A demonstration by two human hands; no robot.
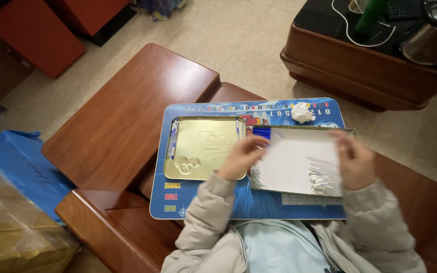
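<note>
your right hand (356, 161) is motion-blurred, so its grip can't be read. your left hand (242, 155) hides part of the tin box (299, 162). the small white pieces (319, 179) inside are too small to identify. the kettle (433, 35) is cut off at the top edge.

Layout seen from the head camera. A flat board (259, 210) lies across the person's lap. On it, a shallow tin lid (203, 149) lies just left of the left hand (241, 156), its near right corner under that hand. A tin tray (299, 164) lies between the left hand and the right hand (355, 162), each hand at one of its sides. Small sticks (319, 179) lie in the tray beside the right hand. A crumpled tissue (302, 112) lies on the board beyond both hands. A wooden table (370, 55) stands farther beyond, to the right.
</note>
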